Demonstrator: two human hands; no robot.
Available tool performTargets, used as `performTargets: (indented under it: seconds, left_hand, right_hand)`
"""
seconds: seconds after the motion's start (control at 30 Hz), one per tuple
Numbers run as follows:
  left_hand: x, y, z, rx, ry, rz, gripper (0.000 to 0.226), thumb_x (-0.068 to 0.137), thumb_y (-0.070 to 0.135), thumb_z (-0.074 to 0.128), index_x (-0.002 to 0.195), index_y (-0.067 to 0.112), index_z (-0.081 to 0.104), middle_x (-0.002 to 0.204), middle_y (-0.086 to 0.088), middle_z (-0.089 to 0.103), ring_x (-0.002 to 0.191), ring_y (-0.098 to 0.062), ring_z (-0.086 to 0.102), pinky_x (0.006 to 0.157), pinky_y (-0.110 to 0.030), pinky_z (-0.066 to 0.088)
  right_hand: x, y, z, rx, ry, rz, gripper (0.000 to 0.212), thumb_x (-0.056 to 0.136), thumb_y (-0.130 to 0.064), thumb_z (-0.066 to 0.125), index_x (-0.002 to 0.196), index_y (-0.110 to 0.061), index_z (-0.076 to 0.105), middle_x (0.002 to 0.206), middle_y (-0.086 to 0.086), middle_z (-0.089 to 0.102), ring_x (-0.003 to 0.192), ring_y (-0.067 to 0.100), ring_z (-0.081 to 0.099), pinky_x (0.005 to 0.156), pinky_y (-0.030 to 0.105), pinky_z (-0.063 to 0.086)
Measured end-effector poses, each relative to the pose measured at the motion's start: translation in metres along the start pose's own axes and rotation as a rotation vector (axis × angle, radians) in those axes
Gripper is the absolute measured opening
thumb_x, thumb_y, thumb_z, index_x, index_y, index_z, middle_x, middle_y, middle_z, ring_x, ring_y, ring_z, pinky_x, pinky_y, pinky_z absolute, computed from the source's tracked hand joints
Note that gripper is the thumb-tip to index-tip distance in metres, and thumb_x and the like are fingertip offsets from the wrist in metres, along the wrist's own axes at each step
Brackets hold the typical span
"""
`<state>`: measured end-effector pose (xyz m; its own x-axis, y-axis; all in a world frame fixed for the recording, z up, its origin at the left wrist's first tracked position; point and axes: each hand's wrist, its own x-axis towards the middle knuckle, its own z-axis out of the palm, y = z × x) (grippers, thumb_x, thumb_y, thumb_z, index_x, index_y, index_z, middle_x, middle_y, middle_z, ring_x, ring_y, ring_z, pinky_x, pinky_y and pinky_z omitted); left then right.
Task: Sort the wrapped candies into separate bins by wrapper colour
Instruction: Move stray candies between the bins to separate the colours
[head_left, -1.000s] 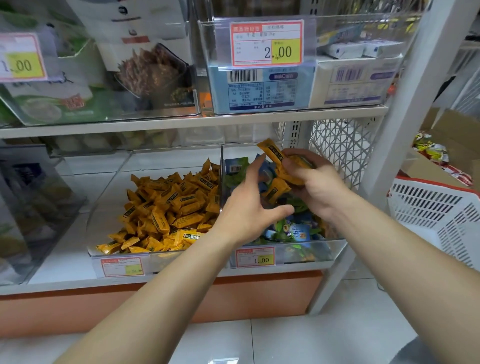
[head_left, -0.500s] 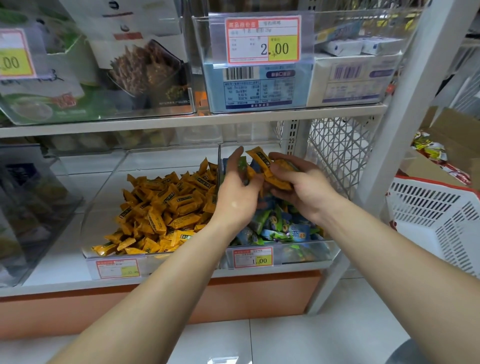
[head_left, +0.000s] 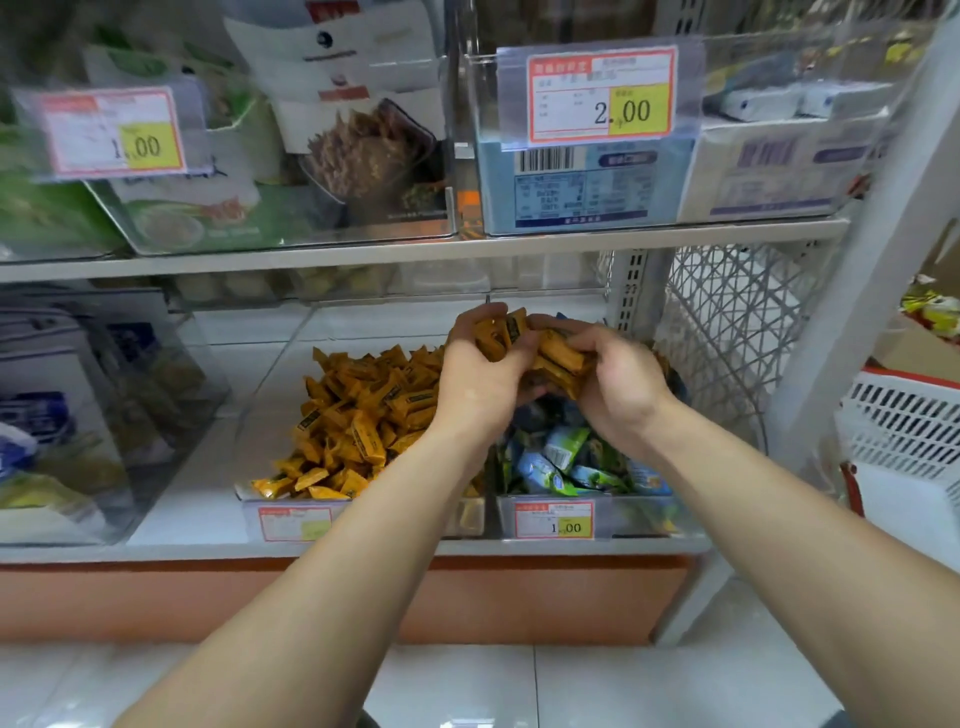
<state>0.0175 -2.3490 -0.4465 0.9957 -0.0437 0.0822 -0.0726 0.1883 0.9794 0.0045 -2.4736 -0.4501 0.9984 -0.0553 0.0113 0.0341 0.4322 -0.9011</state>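
Two clear bins stand side by side on the lower shelf. The left bin (head_left: 270, 395) holds a heap of orange-wrapped candies (head_left: 358, 415). The right bin (head_left: 639, 514) holds blue and green wrapped candies (head_left: 566, 462). My left hand (head_left: 483, 384) and my right hand (head_left: 618, 384) meet above the divider between the bins, cupped together around a bunch of orange-wrapped candies (head_left: 535, 348). Each hand grips part of that bunch. The back of the right bin is hidden behind my hands.
An upper shelf (head_left: 415, 249) carries clear bins of packaged snacks with price tags. More packets sit in a clear bin (head_left: 78, 426) at the lower left. A white plastic basket (head_left: 909, 447) stands at the right beside the white shelf post (head_left: 857, 291).
My left hand rose from the right bin and closed against the right hand, which now holds more orange candies. Both hands shifted slightly left, toward the divider.
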Motion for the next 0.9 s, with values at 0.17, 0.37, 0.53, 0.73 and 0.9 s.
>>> performTargets:
  seconds: [0.17,0.37,0.53,0.73,0.9]
  left_hand:
    - [0.008,0.012,-0.034,0.0,0.068,0.004,0.04,0.09,0.008,0.07,0.125,0.019,0.054,0.104,-0.005,0.07,0.095,-0.021,0.071,0.068,-0.032,0.06]
    - [0.027,0.007,-0.104,0.875,0.092,0.276,0.058,0.09,0.031,0.069,0.139,0.037,0.037,0.116,-0.001,0.069,0.1,-0.021,0.065,0.079,-0.031,0.049]
    - [0.038,-0.002,-0.136,1.115,-0.052,0.126,0.075,0.094,0.032,0.065,0.154,0.036,0.02,0.145,-0.005,0.053,0.121,-0.024,0.059,0.097,-0.037,0.047]
    - [0.02,0.018,-0.113,1.121,-0.016,0.312,0.047,0.089,0.035,0.066,0.134,0.028,0.057,0.133,0.0,0.062,0.119,-0.019,0.058,0.095,-0.029,0.046]
    - [-0.026,0.015,-0.046,1.083,-0.328,0.558,0.029,0.092,0.034,0.062,0.118,0.023,0.068,0.113,0.007,0.068,0.106,-0.009,0.06,0.091,-0.026,0.048]
  right_hand:
    - [0.009,0.007,0.025,-0.201,-0.003,-0.073,0.036,0.093,-0.002,0.062,0.126,-0.017,0.063,0.114,0.013,0.071,0.102,0.025,0.07,0.088,0.037,0.058]
    - [0.03,0.028,0.055,-0.775,0.041,-0.324,0.026,0.083,-0.021,0.078,0.1,-0.027,0.06,0.098,-0.01,0.066,0.091,0.008,0.063,0.073,0.014,0.046]
    - [0.041,0.046,0.059,-1.213,-0.123,-0.378,0.028,0.091,-0.031,0.068,0.118,-0.024,0.067,0.118,-0.002,0.066,0.109,0.018,0.061,0.083,0.021,0.041]
    - [0.029,0.008,0.025,-1.238,-0.112,-0.262,0.016,0.089,-0.044,0.068,0.104,-0.041,0.065,0.11,-0.018,0.063,0.106,0.008,0.057,0.08,0.014,0.041]
    - [-0.005,-0.023,-0.045,-1.202,-0.022,-0.232,0.005,0.089,-0.027,0.07,0.091,-0.027,0.074,0.092,-0.011,0.073,0.088,0.008,0.068,0.083,0.032,0.054]
